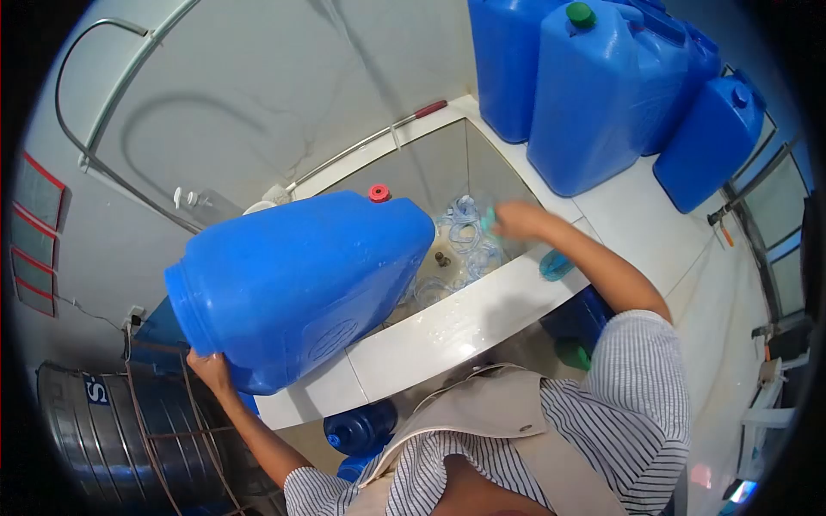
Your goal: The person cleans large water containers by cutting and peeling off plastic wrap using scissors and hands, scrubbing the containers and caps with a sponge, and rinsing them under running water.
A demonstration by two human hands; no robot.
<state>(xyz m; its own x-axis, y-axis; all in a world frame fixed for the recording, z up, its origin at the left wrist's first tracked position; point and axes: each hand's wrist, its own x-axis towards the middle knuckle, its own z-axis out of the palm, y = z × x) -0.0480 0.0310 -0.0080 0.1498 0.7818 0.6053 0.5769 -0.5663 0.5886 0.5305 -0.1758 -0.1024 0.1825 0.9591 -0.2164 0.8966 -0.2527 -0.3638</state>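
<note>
At the sink (430,163), left hand (206,370) on tilted blue jug (297,275).

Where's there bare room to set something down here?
Two patches look free: the front ledge, between the red-capped jug and the teal item; and the right counter, between the standing jugs and the right sleeve. Crowded: the basin, with clear plastic pieces under the right hand, and the back-right corner, packed with jugs.

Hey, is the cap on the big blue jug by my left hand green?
No, the cap on the blue jug that the left hand touches is red.
</note>
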